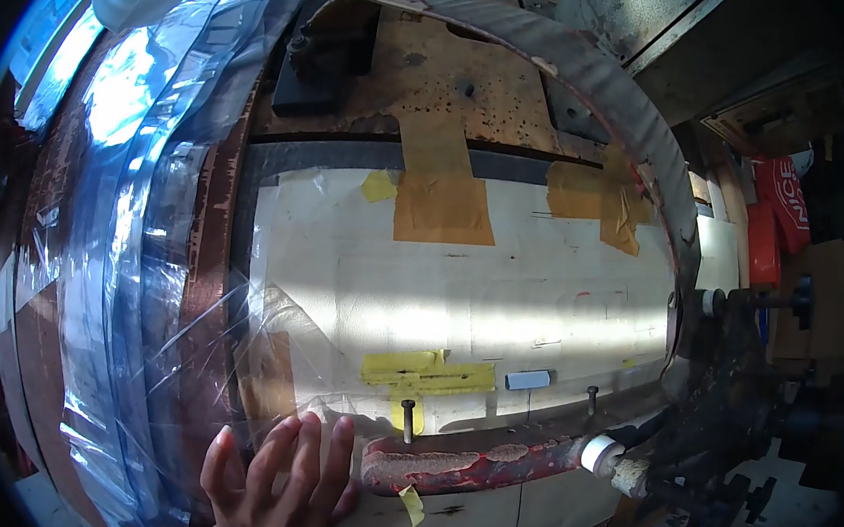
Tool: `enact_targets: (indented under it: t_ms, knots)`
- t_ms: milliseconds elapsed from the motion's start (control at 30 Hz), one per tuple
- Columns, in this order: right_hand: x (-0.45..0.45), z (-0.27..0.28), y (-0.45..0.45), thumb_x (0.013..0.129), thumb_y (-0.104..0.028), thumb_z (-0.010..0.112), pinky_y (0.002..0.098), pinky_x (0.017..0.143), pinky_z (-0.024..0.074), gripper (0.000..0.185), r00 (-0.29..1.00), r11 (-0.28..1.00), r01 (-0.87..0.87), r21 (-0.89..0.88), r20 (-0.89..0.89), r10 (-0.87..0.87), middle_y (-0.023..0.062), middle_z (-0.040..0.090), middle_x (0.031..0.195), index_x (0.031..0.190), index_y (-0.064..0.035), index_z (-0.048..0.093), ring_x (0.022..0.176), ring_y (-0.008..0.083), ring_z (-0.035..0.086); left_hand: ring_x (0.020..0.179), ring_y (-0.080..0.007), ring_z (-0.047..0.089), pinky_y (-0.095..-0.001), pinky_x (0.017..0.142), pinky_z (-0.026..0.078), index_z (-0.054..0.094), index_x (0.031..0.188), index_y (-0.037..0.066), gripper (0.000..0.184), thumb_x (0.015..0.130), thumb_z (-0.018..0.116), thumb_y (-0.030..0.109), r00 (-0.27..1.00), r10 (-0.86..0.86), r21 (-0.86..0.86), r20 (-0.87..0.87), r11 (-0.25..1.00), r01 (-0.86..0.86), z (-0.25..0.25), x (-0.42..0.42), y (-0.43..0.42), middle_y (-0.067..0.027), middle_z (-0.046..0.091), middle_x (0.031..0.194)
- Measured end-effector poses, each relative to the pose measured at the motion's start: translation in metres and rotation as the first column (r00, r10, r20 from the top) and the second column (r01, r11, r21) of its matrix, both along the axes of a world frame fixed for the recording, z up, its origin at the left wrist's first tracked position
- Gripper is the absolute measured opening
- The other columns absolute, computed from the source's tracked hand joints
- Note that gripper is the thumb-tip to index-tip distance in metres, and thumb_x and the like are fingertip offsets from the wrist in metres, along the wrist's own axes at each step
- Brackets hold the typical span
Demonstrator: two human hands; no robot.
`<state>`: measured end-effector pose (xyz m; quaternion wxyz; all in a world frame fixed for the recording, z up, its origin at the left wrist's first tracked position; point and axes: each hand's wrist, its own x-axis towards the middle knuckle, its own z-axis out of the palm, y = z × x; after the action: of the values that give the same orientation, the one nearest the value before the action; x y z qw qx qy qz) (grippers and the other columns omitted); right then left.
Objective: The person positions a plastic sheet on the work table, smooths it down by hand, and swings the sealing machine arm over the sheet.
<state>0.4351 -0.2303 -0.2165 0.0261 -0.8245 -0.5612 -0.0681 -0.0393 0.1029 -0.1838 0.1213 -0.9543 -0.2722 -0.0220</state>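
My left hand point(280, 487) reaches in from the bottom edge, back of the hand up, fingers spread and stretched forward. Its fingertips are at the near edge of a clear plastic film point(279, 351), which lies over the left part of a pale, marked sheet point(481, 279). Whether the fingers press on the film I cannot tell. Just right of the hand is the end of a worn red bar point(484, 470) with chipped paint. Two upright bolts, a nearer bolt point(408, 423) and a farther bolt point(592, 401), stand by it. My right hand is out of view.
Folded clear plastic sheets point(129, 288) cover the left side. A curved metal band point(646, 112) arches over the back and right. Brown tape point(447, 210) and yellow tape point(427, 372) lie on the pale sheet, with a small whitish block point(528, 380). Dark clamp parts point(732, 391) stand right.
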Motion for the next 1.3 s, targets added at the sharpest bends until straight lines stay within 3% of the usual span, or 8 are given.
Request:
enact_targets:
  t_ms: [167,267,367,567,867,1167,1267,1300]
  knots:
    - [-0.003,0.001,-0.001,0.080,-0.023,0.059,0.0524,0.108,0.0259,0.059,1.000,1.000,0.005,0.001,0.004,-0.005,0.0230,0.045,0.136,0.133,-0.0003,0.048,0.129,0.0431,0.037,0.123,-0.0171,0.054,-0.0644,0.111,0.015,0.061,0.127,0.009,0.047,0.088,0.056,0.034,0.990,-0.085,-0.063,-0.109,0.995,0.079,0.008,0.000,0.008,-0.0061,0.062,0.126]
    - [-0.005,-0.001,0.001,0.080,-0.023,0.059,0.0524,0.108,0.0255,0.059,1.000,1.000,0.002,0.002,-0.004,-0.002,0.0228,0.045,0.136,0.133,-0.0003,0.048,0.129,0.0429,0.037,0.122,-0.0146,0.055,-0.0639,0.112,0.011,0.062,0.125,0.007,0.046,0.085,0.058,0.030,0.999,-0.025,-0.261,-0.020,0.965,0.018,-0.004,-0.001,0.011,-0.0041,0.062,0.128]
    - [-0.001,-0.001,-0.002,0.080,-0.023,0.059,0.0524,0.109,0.0252,0.059,1.000,1.000,0.003,0.000,0.003,-0.003,0.0226,0.045,0.136,0.134,-0.0003,0.047,0.129,0.0427,0.037,0.122,-0.0132,0.055,-0.0621,0.113,0.009,0.062,0.126,0.011,0.044,0.084,0.060,0.027,0.996,-0.060,-0.186,-0.070,0.981,0.046,0.004,0.004,0.013,-0.0027,0.061,0.130]
    - [0.000,0.000,-0.004,0.081,-0.023,0.059,0.0525,0.109,0.0245,0.059,1.000,1.000,0.005,0.003,0.002,-0.005,0.0222,0.045,0.137,0.134,-0.0003,0.047,0.129,0.0423,0.037,0.120,-0.0118,0.056,-0.0609,0.114,0.012,0.068,0.119,0.018,0.030,0.090,0.063,0.024,0.989,-0.114,0.002,-0.094,0.993,0.115,0.004,0.005,0.014,0.0030,0.061,0.131]
    - [0.001,-0.004,-0.004,0.081,-0.023,0.059,0.0526,0.110,0.0235,0.059,1.000,1.000,0.005,0.007,-0.005,-0.005,0.0216,0.045,0.137,0.134,-0.0004,0.047,0.129,0.0417,0.037,0.121,-0.0134,0.056,-0.0615,0.115,0.013,0.069,0.116,0.021,0.027,0.091,0.064,0.025,0.999,0.040,-0.072,-0.012,0.997,-0.041,0.000,0.012,0.007,0.0056,0.064,0.125]
    - [0.001,-0.004,0.003,0.081,-0.023,0.059,0.0527,0.111,0.0225,0.060,1.000,0.999,-0.012,0.032,-0.001,0.012,0.0210,0.045,0.137,0.135,-0.0004,0.047,0.129,0.0411,0.037,0.118,-0.0169,0.058,-0.0635,0.112,0.018,0.074,0.098,0.010,0.018,0.082,0.066,0.013,0.993,-0.005,-0.049,0.115,0.999,0.011,-0.005,0.014,0.008,0.0004,0.063,0.127]
    - [0.000,-0.002,0.010,0.081,-0.024,0.059,0.0527,0.111,0.0221,0.060,0.999,0.997,-0.039,0.068,0.009,0.038,0.0208,0.045,0.137,0.135,-0.0004,0.047,0.129,0.0409,0.037,0.116,-0.0161,0.059,-0.0607,0.109,0.027,0.064,0.123,0.010,0.034,0.092,0.056,0.023,0.996,-0.089,0.039,0.007,0.995,0.088,-0.002,0.009,0.012,-0.0049,0.062,0.125]
    - [-0.002,-0.002,0.010,0.081,-0.024,0.059,0.0527,0.111,0.0220,0.060,0.999,0.996,-0.044,0.080,0.003,0.044,0.0208,0.045,0.137,0.135,-0.0005,0.047,0.129,0.0408,0.037,0.116,-0.0165,0.059,-0.0607,0.109,0.027,0.065,0.120,0.009,0.032,0.091,0.056,0.020,0.996,-0.077,0.013,0.043,0.997,0.077,-0.002,0.010,0.012,-0.0053,0.062,0.126]
